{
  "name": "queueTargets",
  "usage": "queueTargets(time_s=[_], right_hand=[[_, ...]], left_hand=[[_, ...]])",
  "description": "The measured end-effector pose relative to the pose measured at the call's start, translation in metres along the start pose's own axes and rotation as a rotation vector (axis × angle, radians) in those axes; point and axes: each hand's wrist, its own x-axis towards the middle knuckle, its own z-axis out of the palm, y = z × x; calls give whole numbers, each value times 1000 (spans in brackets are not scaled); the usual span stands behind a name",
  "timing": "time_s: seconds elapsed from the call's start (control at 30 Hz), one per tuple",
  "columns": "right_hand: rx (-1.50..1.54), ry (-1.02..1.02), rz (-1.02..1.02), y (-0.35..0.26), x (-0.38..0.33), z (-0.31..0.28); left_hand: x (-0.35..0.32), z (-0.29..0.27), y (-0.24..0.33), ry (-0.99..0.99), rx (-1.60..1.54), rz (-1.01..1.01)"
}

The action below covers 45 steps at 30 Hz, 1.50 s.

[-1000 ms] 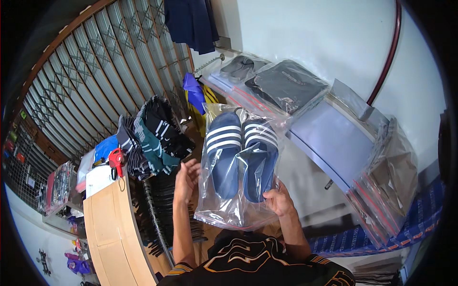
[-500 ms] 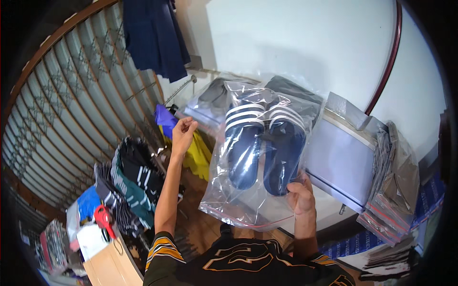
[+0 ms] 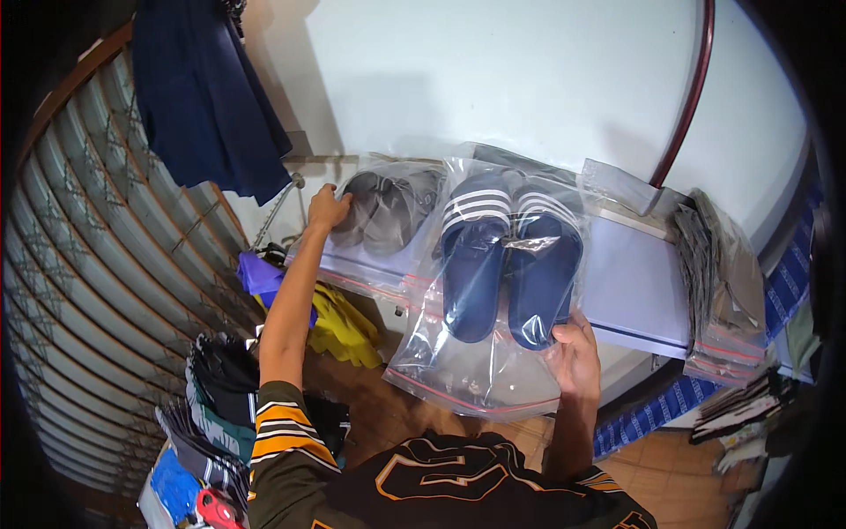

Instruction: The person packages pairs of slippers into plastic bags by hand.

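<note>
My left hand (image 3: pixel 328 208) has gone away from the clear plastic bag (image 3: pixel 480 353) and now reaches to the left end of the shelf (image 3: pixel 634 282), where it touches a second bag with grey slippers (image 3: pixel 388 210). So only my right hand (image 3: pixel 571 357) holds the first bag, fingers closed on its lower right corner. Inside it are navy slides (image 3: pixel 507 269) with white stripes, smooth and rubbery; the plastic is thin, glossy and wrinkled.
</note>
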Motion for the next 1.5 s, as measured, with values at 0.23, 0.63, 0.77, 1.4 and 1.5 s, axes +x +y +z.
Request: queueTargets(time_s=[0.23,0.63,0.77,1.4,1.5], right_hand=[[-8,36,38,3,6,21],[9,-32,163,43,49,82],[60,-72,213,80,80,105],[-227,292,-174,234,191,153],[-950,381,-367,235,166,160]], left_hand=[[15,17,4,-126,51,-43],[6,-72,-105,95,54,-48],[-18,-119,-149,103,4,-161],[-69,-155,-174,74,-149,-199],[-67,-153,-170,93,-108,-163]])
